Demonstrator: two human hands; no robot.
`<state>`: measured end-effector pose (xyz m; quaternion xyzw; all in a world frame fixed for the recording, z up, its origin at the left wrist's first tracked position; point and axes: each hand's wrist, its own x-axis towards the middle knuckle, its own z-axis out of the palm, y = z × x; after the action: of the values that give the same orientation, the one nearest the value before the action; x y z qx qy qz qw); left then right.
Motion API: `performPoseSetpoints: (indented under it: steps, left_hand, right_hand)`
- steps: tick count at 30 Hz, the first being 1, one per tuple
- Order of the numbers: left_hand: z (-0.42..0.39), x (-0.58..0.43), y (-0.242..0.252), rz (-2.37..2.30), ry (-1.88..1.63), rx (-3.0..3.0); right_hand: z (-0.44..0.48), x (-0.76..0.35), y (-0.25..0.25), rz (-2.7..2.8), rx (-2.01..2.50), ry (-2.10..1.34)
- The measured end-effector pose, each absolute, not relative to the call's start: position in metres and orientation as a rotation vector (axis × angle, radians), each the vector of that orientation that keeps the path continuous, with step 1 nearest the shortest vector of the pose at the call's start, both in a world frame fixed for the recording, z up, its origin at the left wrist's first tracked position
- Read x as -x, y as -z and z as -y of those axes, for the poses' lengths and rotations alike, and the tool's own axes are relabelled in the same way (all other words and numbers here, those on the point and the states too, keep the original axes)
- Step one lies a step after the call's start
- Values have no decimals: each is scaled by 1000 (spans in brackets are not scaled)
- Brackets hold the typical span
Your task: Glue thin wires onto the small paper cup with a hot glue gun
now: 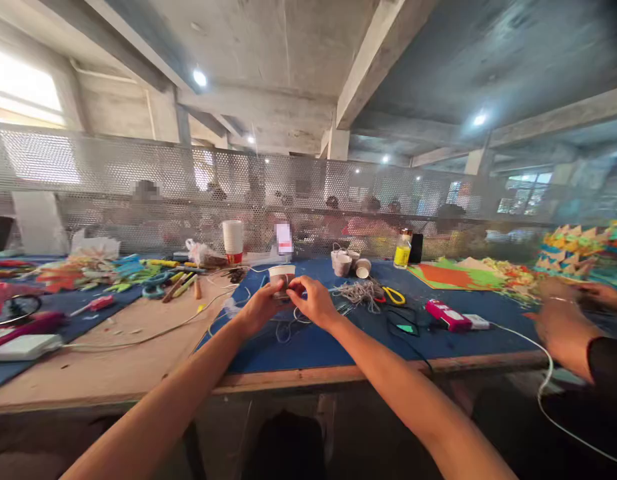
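My left hand (269, 300) is closed around a small paper cup (282, 271) with a white rim and a brownish lower part, held upright over the blue mat. At the cup's right side, my right hand (311, 300) has its fingers pinched together on a thin pale cord (284, 333), which hangs in loops below the hands. The exact grip point is hidden by the fingers. Just to the right lies a tangled heap of grey cord (361, 293), with yellow-handled scissors (393, 295) beside it. Several small cups (341, 264) stand or lie behind the heap.
A stack of white cups (233, 239) and a phone (284, 239) stand at the back. A yellow bottle (402, 250) is farther right. Pink device (448, 315) with cable lies right. Tools and scraps (183, 280) cover the left. A co-worker's hand (563, 313) is at far right.
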<state>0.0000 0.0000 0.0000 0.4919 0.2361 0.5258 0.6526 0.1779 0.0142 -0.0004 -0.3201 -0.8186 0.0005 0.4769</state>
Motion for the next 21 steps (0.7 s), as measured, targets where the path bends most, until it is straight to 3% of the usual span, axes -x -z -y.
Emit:
performPoseSetpoints:
  steps: [10, 16, 21]
  left_hand:
    - [2, -2, 1, -583, -1223, -1138]
    - [2, 0, -2, -571, -1230, -1070]
    - [5, -1, -5, -633, -1253, -979]
  right_hand:
    - [-8, -181, 1, 2106, 726, 178]
    - [-9, -179, -2, 1998, 694, -46]
    - [-22, -196, -11, 1884, 1148, -16]
